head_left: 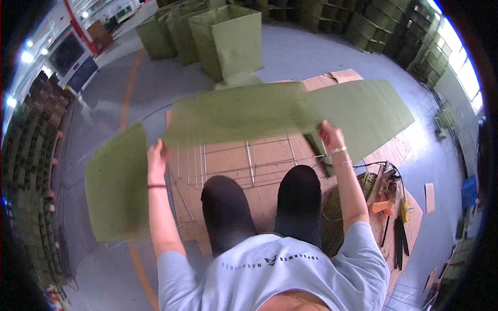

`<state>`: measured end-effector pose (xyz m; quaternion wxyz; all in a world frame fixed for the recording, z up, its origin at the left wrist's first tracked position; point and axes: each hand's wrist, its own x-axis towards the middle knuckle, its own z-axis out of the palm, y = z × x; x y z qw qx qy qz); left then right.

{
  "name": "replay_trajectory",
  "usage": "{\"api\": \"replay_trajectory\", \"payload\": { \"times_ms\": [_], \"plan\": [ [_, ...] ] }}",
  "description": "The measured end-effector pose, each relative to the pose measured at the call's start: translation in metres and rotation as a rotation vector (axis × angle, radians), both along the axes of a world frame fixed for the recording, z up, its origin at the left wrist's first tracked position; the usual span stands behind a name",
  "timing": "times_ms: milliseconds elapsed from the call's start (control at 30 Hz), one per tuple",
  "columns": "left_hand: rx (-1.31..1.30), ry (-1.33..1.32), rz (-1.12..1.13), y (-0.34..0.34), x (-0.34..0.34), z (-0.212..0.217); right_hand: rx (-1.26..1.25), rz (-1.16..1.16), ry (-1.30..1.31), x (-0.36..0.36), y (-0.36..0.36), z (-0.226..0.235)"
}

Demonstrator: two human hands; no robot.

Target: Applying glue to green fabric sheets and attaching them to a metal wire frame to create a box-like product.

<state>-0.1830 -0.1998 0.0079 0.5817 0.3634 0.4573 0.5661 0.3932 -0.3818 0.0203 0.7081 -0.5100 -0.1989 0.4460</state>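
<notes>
A green woven-looking panel [233, 111], smeared by motion, is stretched between my two hands. My left hand [157, 154] is closed on its near left corner, and my right hand [331, 137] pinches the near right end. Below it, a thin metal wire frame [252, 163] shows on flattened cardboard [233, 184] in front of my knees; the panel hides its far part. Another green panel [116, 186] lies left of my left forearm. A further green panel [365, 114] spreads out beyond my right hand.
By my right knee lie an orange-handled tool [381, 207], black strips [400, 241] resembling cable ties, and a dark cord. Tall green boxes [228, 41] stand ahead. Stacked green goods [39, 171] line the left side, and dark stacks [378, 26] the far right.
</notes>
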Motion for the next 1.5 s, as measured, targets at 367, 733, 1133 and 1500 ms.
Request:
{"api": "replay_trajectory", "payload": {
  "times_ms": [367,733,1133,1500],
  "plan": [
    [0.003,0.186,0.181,-0.094,-0.005,-0.084,-0.191,-0.206,-0.077,-0.023,-0.090,-0.059],
    [0.075,0.484,0.410,-0.078,0.016,-0.109,-0.239,-0.274,-0.595,-0.017,-0.058,-0.108],
    [-0.197,0.128,0.343,-0.062,0.033,-0.096,-0.163,-0.157,-0.327,0.020,-0.036,-0.136],
    [-0.201,0.216,0.237,-0.054,0.015,-0.094,-0.198,-0.225,0.056,0.038,-0.037,-0.099]
  ]
}}
